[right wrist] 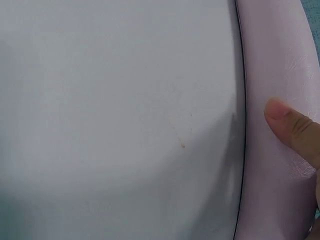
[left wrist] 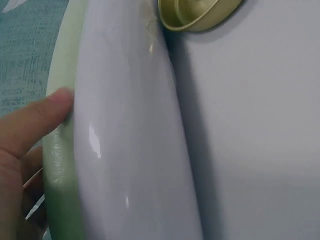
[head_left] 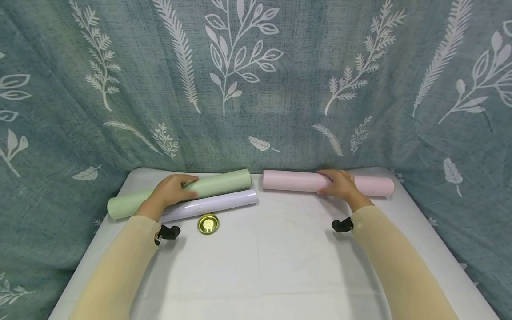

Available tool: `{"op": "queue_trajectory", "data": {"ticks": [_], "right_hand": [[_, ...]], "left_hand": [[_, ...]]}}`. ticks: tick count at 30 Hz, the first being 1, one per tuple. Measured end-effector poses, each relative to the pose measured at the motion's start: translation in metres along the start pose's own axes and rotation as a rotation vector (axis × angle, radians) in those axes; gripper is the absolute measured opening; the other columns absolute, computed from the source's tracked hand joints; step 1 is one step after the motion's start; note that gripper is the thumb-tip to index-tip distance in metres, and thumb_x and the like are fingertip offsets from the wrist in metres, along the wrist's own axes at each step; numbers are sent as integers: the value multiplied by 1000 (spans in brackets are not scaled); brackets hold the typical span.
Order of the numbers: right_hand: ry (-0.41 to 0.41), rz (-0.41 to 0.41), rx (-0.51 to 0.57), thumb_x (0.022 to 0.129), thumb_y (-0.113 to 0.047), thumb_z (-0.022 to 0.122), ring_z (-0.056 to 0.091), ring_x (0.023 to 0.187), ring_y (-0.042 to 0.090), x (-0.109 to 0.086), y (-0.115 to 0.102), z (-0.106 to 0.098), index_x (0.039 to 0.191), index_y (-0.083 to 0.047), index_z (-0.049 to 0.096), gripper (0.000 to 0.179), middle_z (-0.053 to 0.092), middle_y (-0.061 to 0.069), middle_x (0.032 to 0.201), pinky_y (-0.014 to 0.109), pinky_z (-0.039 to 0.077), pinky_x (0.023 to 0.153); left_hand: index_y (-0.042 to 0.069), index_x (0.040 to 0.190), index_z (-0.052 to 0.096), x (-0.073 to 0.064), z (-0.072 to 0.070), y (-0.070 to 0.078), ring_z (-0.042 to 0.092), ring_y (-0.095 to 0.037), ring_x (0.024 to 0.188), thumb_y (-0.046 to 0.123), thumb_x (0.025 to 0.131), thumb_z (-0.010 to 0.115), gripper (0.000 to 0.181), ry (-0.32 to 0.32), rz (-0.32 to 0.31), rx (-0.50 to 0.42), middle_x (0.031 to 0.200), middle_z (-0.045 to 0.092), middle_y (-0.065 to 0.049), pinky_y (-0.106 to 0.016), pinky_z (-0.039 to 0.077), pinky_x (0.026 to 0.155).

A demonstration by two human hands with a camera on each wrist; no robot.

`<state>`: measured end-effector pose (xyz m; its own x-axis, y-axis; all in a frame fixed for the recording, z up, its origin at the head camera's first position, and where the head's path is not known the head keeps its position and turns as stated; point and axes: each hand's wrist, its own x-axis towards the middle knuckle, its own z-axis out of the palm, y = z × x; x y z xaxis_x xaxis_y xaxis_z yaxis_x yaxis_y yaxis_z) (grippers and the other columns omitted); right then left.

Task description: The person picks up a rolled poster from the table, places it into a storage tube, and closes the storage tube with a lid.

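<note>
At the back left of the white table lies a light green roll (head_left: pixel 224 183), and my left hand (head_left: pixel 170 192) grips it near its middle. In the left wrist view the thumb (left wrist: pixel 57 105) presses its near side and the other fingers reach round the far side. Alongside, nearer to me, is a glossy pale lavender roll (head_left: pixel 212 205). My right hand (head_left: pixel 340 184) holds a pink roll (head_left: pixel 294 181) at the back right, right of its middle. The right wrist view has the thumb (right wrist: pixel 285 120) on the pink surface, with most other fingers hidden.
A small gold round dish (head_left: pixel 200 226) sits just in front of the lavender roll. Behind the table (head_left: pixel 280 258) and at both sides hangs a blue-green curtain (head_left: pixel 296 89) with white leaf prints. A dark wrist mount (head_left: pixel 342 225) juts inward from each sleeve.
</note>
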<state>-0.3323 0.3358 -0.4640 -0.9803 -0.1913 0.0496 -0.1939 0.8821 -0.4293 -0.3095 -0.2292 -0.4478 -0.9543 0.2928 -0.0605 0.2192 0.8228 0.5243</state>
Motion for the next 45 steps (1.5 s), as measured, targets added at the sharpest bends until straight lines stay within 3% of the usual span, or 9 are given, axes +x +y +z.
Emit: {"op": "queue_trajectory", "data": {"ticks": [8,18,27,38,45], "right_hand": [[-10,-27,-27,73,-31,91,46,127,47,-6,1,-6,139,-13,61,75,57,21,139,66,27,103],[-78,-69,-54,74,-34,90,53,126,44,-15,-1,-9,139,-11,61,75,59,21,137,60,41,103],[-79,-125,-69,75,-37,88,54,125,41,-30,-7,-17,140,-10,60,75,60,19,137,58,42,102],[-92,-149,-35,73,-49,87,60,117,34,-47,-24,-27,142,-23,60,78,61,13,137,54,49,91],[-72,-196,-11,73,-53,86,61,115,32,-57,-31,-29,141,-23,60,79,62,12,135,53,50,91]], "left_hand": [[17,141,60,-11,1,14,51,-35,131,29,94,73,51,67,136,30,143,57,-10,-56,41,106],[15,133,67,-29,10,29,54,-33,128,24,93,74,42,122,239,43,133,65,-9,-51,43,106],[16,132,68,-48,23,29,55,-33,126,29,94,73,41,131,245,40,131,65,-7,-53,43,105],[10,127,70,-60,40,13,56,-37,122,27,91,76,40,263,275,124,129,65,-12,-54,41,105],[8,128,69,-65,47,8,56,-39,120,21,88,79,43,258,258,119,129,64,-15,-55,43,103]]}}
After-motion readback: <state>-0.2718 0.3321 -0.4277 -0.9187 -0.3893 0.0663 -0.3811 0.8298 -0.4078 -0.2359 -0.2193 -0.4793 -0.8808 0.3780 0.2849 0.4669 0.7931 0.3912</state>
